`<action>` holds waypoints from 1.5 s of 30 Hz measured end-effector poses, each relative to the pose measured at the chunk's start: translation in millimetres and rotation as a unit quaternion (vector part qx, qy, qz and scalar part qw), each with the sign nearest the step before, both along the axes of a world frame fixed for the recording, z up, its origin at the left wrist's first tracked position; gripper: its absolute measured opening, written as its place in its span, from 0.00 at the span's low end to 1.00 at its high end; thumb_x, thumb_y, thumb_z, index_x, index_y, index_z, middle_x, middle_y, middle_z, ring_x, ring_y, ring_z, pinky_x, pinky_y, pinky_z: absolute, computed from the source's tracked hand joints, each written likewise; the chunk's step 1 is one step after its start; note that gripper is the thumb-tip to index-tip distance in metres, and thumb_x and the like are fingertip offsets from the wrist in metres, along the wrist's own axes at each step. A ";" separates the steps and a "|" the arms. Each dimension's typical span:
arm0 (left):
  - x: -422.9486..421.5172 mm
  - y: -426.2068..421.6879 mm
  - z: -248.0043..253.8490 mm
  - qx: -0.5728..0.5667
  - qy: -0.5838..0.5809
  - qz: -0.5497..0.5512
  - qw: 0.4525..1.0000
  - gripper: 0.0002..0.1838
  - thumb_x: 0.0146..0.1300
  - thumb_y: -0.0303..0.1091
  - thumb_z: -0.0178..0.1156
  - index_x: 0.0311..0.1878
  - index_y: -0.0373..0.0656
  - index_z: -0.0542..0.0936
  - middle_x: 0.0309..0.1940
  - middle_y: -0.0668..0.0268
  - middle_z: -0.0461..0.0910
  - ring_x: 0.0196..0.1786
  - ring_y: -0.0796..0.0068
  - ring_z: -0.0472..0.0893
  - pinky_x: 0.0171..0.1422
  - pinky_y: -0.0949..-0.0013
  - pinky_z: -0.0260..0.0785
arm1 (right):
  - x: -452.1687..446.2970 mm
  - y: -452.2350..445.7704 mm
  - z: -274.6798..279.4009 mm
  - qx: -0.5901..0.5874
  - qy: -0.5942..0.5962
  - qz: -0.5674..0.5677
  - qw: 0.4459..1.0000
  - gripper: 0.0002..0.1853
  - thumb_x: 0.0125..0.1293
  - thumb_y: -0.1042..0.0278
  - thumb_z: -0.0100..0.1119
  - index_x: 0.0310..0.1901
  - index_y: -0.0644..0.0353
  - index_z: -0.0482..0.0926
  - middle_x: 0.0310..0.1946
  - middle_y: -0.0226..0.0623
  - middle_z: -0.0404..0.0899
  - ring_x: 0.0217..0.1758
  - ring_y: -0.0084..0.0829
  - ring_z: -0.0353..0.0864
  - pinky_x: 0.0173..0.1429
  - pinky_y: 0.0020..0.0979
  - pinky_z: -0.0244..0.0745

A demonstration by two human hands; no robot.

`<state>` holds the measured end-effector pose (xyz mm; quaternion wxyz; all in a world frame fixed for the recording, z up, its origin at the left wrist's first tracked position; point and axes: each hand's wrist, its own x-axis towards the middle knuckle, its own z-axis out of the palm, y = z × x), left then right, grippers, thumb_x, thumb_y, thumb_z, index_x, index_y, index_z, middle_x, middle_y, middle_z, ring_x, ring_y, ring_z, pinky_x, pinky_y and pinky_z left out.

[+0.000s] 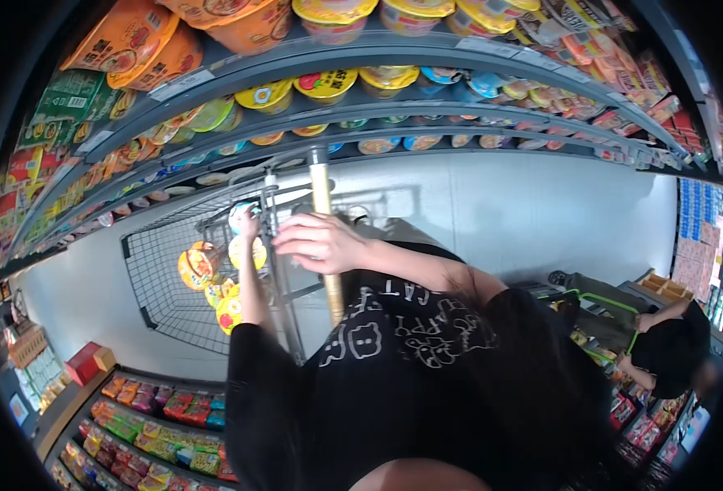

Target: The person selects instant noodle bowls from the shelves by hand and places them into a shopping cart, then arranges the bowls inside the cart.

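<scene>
My left hand reaches over the shopping cart with its fingers closed on a blue-and-white instant noodle cup. Just below that cup, partly behind my forearm, is a yellow-lidded cup. An orange noodle bowl and yellow packaged noodles lie in the wire basket. My right hand is over the cart's pale yellow handle, its fingers stretched out to the left and apart, holding nothing. Whether its palm touches the handle cannot be made out.
Shelves of noodle bowls and cups run along the far side. A lower shelf of colourful packets stands at the bottom left, near a red box. At the right, another person in black is beside a green-edged cart.
</scene>
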<state>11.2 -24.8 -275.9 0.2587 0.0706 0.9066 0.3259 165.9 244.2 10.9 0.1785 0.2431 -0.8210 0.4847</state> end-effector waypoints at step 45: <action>143.2 246.6 287.7 0.328 0.004 -0.085 0.941 0.23 0.53 0.33 0.56 0.54 0.42 0.67 0.49 0.54 0.71 0.55 0.61 0.69 0.55 0.62 0.61 | 81.1 175.8 -54.2 -0.509 -0.173 -0.287 0.793 0.25 0.48 0.74 0.62 0.49 0.54 0.64 0.43 0.29 0.65 0.42 0.20 0.65 0.46 0.23 0.63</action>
